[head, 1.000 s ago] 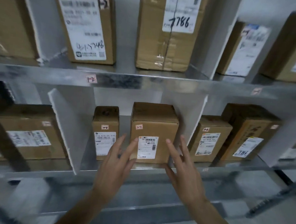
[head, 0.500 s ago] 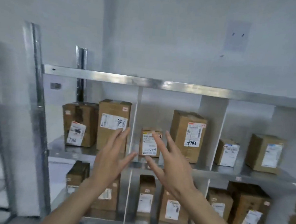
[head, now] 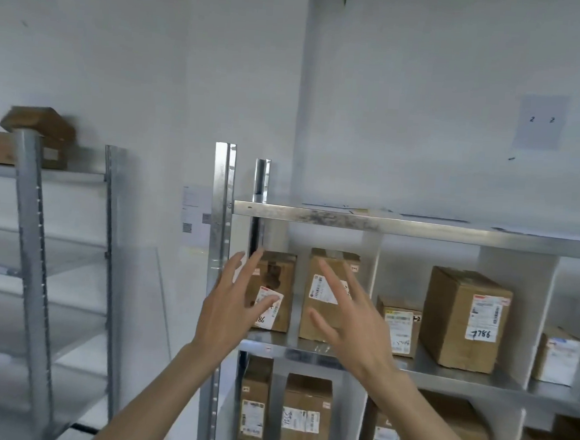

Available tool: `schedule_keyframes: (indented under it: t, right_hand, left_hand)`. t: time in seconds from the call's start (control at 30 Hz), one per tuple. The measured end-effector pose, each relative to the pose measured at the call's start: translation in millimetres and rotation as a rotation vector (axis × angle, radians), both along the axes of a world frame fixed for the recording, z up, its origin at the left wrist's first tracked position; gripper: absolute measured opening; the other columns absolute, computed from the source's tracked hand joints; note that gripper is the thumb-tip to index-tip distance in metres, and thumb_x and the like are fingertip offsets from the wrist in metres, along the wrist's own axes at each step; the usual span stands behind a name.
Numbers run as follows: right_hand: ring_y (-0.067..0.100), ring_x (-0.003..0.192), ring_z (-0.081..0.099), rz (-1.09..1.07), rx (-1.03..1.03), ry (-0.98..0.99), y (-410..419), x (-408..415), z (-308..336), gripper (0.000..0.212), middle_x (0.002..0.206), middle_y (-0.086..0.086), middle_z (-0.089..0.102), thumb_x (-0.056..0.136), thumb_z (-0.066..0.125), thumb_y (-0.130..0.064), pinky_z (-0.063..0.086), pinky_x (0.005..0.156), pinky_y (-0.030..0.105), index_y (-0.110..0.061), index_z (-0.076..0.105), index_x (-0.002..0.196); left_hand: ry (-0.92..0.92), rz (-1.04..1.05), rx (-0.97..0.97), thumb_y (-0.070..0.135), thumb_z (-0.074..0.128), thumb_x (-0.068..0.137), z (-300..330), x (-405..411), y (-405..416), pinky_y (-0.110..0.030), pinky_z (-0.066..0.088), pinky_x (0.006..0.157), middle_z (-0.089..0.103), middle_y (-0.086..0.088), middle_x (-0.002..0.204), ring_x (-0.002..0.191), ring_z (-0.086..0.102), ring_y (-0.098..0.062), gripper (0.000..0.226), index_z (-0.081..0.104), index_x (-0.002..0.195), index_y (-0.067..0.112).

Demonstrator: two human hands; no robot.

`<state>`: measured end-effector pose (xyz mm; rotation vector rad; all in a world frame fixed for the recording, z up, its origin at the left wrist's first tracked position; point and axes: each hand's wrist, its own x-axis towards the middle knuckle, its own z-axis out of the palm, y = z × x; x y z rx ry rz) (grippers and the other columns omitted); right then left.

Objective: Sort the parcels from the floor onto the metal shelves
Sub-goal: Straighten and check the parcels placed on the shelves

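- Fingers [head: 235, 267] on both hands are spread wide and straight, and they hold nothing.
- Left hand [head: 231, 305] and right hand [head: 353, 324] are up in the air, in front of the parcels, not touching any that I can see.
- A second ago the same hands were low, on each side of a small box on a lower shelf. Now they are away from it and the view has gone up and to the left.
- I think that box is put away, so the hands are free to fetch the next one from the floor. No floor shows here.
- Just behind the left fingers stands a brown box [head: 271, 290] with a dark stain and a white label.
- Just behind the right fingers stands a taller box [head: 328, 294] with a white label.
- Further right of the fingers is a little box [head: 398, 325], then a big box [head: 465, 319] with 7786 written on it, then a small pale box [head: 559, 355].
- All are cardboard, upright, labels facing out.
- They sit on the shelf [head: 459, 377], with white dividers between groups. More boxes are below the hands.
- Far left of the fingers is a second rack [head: 30, 236], mostly bare, with something brown on top.
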<state>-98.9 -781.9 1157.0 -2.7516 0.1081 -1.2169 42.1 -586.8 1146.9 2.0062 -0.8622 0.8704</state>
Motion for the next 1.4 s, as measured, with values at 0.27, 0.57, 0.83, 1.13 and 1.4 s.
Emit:
schedule_keyframes:
  t: [0.27, 0.57, 0.83, 1.13, 1.4]
  right_hand:
    - [0.023, 0.149, 0.042, -0.066, -0.032, 0.001, 15, 71, -24, 0.079, 0.173, -0.002, 0.010, 0.094, 0.037, -0.079, 0.057, 0.102, 0.044, -0.061, -0.010, 0.156]
    - [0.026, 0.152, 0.034, -0.125, -0.122, 0.041, -23, 166, -45, 0.071, 0.168, 0.005, 0.029, 0.098, 0.032, -0.078, 0.025, 0.121, 0.044, -0.050, 0.015, 0.161]
    - [0.028, 0.159, 0.013, -0.164, -0.201, 0.122, -39, 224, -78, 0.071, 0.168, 0.010, 0.029, 0.099, 0.021, -0.077, 0.017, 0.128, 0.052, -0.045, 0.016, 0.163]
    - [0.040, 0.158, 0.009, -0.287, -0.301, 0.207, -50, 265, -122, 0.102, 0.164, 0.022, 0.030, 0.082, 0.074, -0.067, -0.005, 0.128, 0.054, -0.040, 0.020, 0.164]
    - [0.040, 0.158, 0.013, -0.322, -0.346, 0.201, -60, 293, -151, 0.109, 0.163, 0.025, 0.029, 0.081, 0.080, -0.058, -0.002, 0.128, 0.055, -0.035, 0.015, 0.165]
  left_hand:
    - [0.032, -0.029, 0.034, 0.066, 0.064, 0.088, -39, 60, -1, -0.035, 0.045, 0.106, 0.014, 0.009, 0.168, 0.149, 0.031, -0.018, 0.092, -0.004, 0.150, 0.062]
    - [0.063, 0.011, 0.116, 0.069, 0.059, 0.089, -56, 143, -36, -0.039, 0.040, 0.112, 0.014, 0.012, 0.168, 0.152, 0.024, -0.016, 0.087, -0.007, 0.146, 0.067]
    - [0.145, 0.045, 0.158, 0.070, 0.055, 0.090, -85, 192, -53, -0.052, 0.035, 0.115, 0.011, 0.003, 0.169, 0.154, 0.021, -0.025, 0.083, -0.002, 0.150, 0.063]
    - [0.196, -0.080, 0.218, 0.051, 0.058, 0.097, -122, 229, -75, -0.033, 0.043, 0.110, -0.015, 0.005, 0.169, 0.152, 0.026, -0.022, 0.092, -0.016, 0.150, 0.057]
    - [0.146, -0.009, 0.260, 0.049, 0.065, 0.091, -161, 268, -99, -0.033, 0.054, 0.097, -0.010, -0.006, 0.170, 0.143, 0.044, -0.030, 0.105, -0.021, 0.151, 0.054]
